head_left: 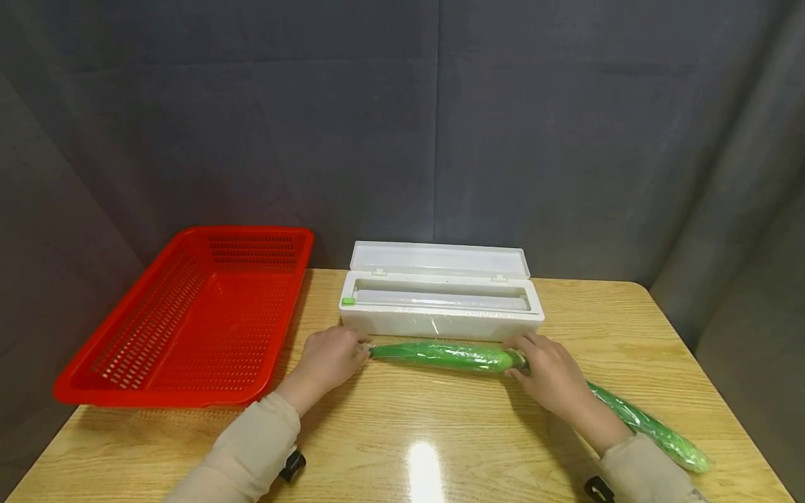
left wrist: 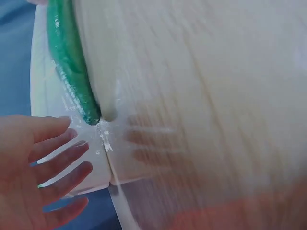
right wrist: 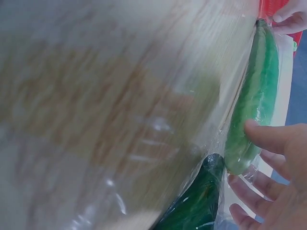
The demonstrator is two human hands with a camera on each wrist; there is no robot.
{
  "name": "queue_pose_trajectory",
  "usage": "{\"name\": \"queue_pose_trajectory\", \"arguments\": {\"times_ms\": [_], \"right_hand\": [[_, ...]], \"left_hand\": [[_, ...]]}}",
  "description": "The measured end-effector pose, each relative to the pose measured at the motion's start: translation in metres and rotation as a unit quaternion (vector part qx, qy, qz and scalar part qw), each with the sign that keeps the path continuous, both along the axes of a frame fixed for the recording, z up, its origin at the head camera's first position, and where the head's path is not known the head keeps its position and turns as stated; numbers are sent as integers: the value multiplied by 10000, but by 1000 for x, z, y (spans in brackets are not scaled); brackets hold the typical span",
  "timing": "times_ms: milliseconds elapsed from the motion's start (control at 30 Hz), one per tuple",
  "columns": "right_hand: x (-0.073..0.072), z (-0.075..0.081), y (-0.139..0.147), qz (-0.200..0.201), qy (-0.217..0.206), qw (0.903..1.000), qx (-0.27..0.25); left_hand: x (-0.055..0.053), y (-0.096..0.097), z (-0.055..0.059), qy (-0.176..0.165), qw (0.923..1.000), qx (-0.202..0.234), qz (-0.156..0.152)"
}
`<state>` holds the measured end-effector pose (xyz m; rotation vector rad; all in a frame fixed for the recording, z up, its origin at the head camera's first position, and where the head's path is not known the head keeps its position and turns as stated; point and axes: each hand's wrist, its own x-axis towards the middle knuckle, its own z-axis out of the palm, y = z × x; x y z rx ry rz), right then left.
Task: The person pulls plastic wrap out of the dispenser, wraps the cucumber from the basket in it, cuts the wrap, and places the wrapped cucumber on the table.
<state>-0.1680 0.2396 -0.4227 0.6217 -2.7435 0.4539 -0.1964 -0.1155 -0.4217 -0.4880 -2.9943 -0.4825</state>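
A long green cucumber [head_left: 440,355] in clear plastic wrap lies crosswise in front of the white wrap box. At its narrow left end, my left hand [head_left: 333,356] pinches the loose wrap between thumb and forefinger, the other fingers spread out. My right hand [head_left: 547,367] holds the thicker right end, with the thumb [right wrist: 266,136] on the near side and the fingers round the far side. Below my right forearm, partly hidden by it, a second wrapped cucumber [head_left: 654,427] slants toward the front right; its dark end [right wrist: 213,165] shows near the first in the right wrist view.
The white wrap box [head_left: 440,323] stands at the table's back, lid [head_left: 440,258] raised, a white roll [head_left: 440,299] inside and a green slider [head_left: 348,301] on its left. A red perforated basket [head_left: 286,335] occupies the left side. Grey curtains [head_left: 377,140] surround the wooden table [head_left: 352,447].
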Motion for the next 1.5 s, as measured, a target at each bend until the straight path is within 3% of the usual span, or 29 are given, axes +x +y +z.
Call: {"name": "queue_pose_trajectory", "arguments": {"times_ms": [167,400,633,867,1133,1333,1400,1500], "right_hand": [[2,-2,1,6,-131,9999,-18],[4,-5,1,-21,-118,9999,53],[5,-6,1,5,-91,9999,81],[6,-5,1,117,-27,9999,58],[10,3,-5,59,-296,9995,-12],[10,6,-10,140,-184,9997,-123],[10,8,-12,182,-121,9996,-177],[10,10,-17,264,-62,9992,-294]], "left_hand": [[5,-3,4,348,9959,729,397],[8,-6,9,987,9767,1681,896],[6,-9,9,1107,9620,2198,1182],[-2,-12,7,1189,9488,2653,1234],[-14,-14,4,1017,9343,3203,1193],[-26,-13,-2,825,9181,3751,980],[-29,-14,-4,787,9161,3837,853],[-34,-15,-5,619,9199,3810,689]]}}
